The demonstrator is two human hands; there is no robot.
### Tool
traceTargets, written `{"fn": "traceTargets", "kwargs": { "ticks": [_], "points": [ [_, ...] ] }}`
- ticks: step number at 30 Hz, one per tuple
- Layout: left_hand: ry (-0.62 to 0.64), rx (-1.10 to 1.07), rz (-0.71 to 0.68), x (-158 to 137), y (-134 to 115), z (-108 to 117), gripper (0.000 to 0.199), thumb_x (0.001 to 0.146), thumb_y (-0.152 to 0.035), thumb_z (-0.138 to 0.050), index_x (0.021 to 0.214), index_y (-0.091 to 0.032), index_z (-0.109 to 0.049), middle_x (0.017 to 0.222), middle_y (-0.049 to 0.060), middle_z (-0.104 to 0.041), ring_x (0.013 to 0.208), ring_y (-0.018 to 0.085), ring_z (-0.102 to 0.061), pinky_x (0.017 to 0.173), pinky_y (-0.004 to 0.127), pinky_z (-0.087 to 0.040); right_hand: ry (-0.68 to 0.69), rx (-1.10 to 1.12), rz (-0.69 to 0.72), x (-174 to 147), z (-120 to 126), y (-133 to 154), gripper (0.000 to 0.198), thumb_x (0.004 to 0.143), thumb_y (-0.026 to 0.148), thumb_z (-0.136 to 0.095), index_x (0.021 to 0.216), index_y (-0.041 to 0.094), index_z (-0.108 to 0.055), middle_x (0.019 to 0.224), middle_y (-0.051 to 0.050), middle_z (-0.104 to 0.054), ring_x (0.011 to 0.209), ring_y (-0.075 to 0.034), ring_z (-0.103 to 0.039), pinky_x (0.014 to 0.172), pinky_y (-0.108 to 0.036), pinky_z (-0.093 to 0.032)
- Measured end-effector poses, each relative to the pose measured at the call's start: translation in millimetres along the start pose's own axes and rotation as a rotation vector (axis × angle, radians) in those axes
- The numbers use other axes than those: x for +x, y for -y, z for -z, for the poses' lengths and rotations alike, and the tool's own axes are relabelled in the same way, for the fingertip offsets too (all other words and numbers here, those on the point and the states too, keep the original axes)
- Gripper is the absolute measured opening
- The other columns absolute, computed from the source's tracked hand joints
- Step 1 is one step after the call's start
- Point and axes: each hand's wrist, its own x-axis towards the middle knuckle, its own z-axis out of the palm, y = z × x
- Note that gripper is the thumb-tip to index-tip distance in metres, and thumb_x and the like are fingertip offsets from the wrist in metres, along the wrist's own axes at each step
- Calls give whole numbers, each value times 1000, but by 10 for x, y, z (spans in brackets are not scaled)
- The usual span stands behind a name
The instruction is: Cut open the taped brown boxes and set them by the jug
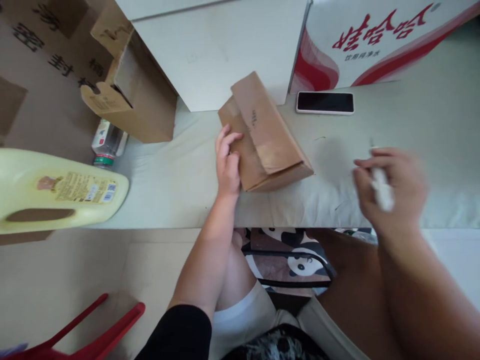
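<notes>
A small brown cardboard box (275, 132) sits at an angle on the pale cloth-covered surface, its lid flap not lying flush at the left side. My left hand (228, 162) holds it by that side, fingers bent against the cardboard. To the right, apart from the box, my right hand (393, 187) is raised and blurred by motion. Its fingers are closed around a white-handled tool (381, 189) with a thin tip; the blur hides what kind it is.
A phone (325, 102) lies beyond the box, before a red-and-white carton (360, 45) and a white carton (225, 55). On the left stand an open cardboard box (146, 90), a plastic bottle (107, 142) and a yellow jug (63, 187). A red plastic object (105, 330) is lower left.
</notes>
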Motion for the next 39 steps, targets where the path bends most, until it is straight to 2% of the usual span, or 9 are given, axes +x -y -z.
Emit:
{"fn": "traceTargets", "kwargs": {
  "ticks": [5,8,12,17,21,25,30,34,39],
  "points": [
    [-94,-313,389,30,26,122,54,83,-76,-53,105,-28,-66,149,6,-60,142,32,-54,110,48,-52,459,-159,-87,-118,-360,-71,53,78,25,-63,131,21,-69,154,-19,-57,145,-51,-47,110,-78,-40],
    [-40,-382,552,13,-28,168,64,80,-86,-49,98,-26,-65,125,10,-71,119,31,-68,85,42,-59,554,-172,-94,-150,-466,-2,55,81,29,-59,136,23,-68,157,-15,-56,153,-55,-33,112,-84,-30],
    [-27,-395,596,-26,-81,157,61,74,-82,-66,91,-24,-63,104,9,-72,94,24,-70,72,34,-54,440,19,-51,-26,-622,80,46,87,39,-54,124,17,-68,138,-20,-67,144,-50,-46,113,-74,-36],
    [3,-399,544,-59,-141,119,55,58,-57,-93,90,-23,-62,93,2,-70,87,18,-69,78,30,-54,373,277,-150,139,-788,58,53,82,53,-61,120,16,-62,125,-20,-68,122,-43,-61,103,-62,-49],
    [-128,-349,472,-40,-197,186,59,49,-48,-98,92,-23,-66,97,3,-73,88,18,-69,80,29,-55,351,426,-141,135,-746,116,58,86,52,-59,133,18,-57,131,-18,-67,128,-41,-59,106,-60,-48],
    [-94,-411,503,-55,-258,249,48,57,-37,-93,95,-25,-65,100,3,-74,90,21,-71,81,32,-57,303,345,-96,70,-647,207,58,85,57,-64,130,19,-60,128,-19,-67,130,-43,-57,107,-61,-47],
    [-95,-617,588,-90,-340,171,43,68,-38,-82,105,-30,-62,117,1,-74,105,23,-72,87,33,-59,148,115,-321,29,-525,213,66,71,64,-79,115,20,-61,114,-18,-63,111,-41,-61,91,-57,-52],
    [-69,-664,604,-61,-369,80,50,80,-65,-70,115,-29,-67,135,5,-71,128,28,-65,95,37,-58,31,324,-431,72,-406,204,34,89,59,-61,89,25,-59,84,-4,-61,79,-24,-60,75,-41,-50],
    [-2,-547,641,-34,-333,46,39,66,-50,-86,92,-22,-74,102,7,-79,108,31,-74,81,36,-61,-73,538,-580,101,-375,191,39,90,58,-61,71,25,-53,67,1,-55,67,-19,-56,65,-33,-45]
  ]
}}
